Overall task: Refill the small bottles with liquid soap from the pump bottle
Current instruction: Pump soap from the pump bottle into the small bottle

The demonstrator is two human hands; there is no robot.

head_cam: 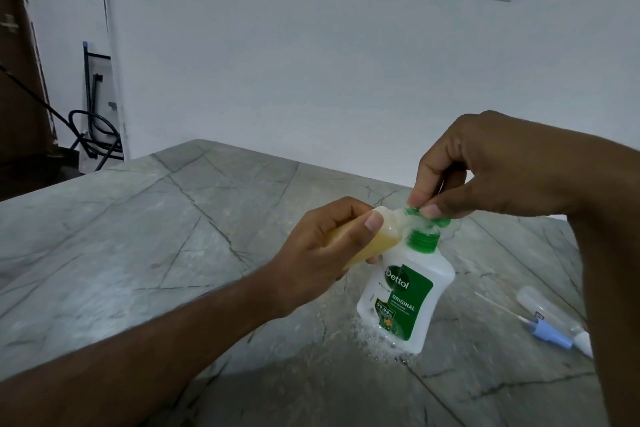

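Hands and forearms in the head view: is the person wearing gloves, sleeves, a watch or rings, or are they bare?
Both are bare. The left hand and its forearm show no glove, sleeve, watch or band. The right hand and its forearm are likewise uncovered. No rings show on the fingers in view, and the nails look short and unpainted. No cables or markings appear on either arm.
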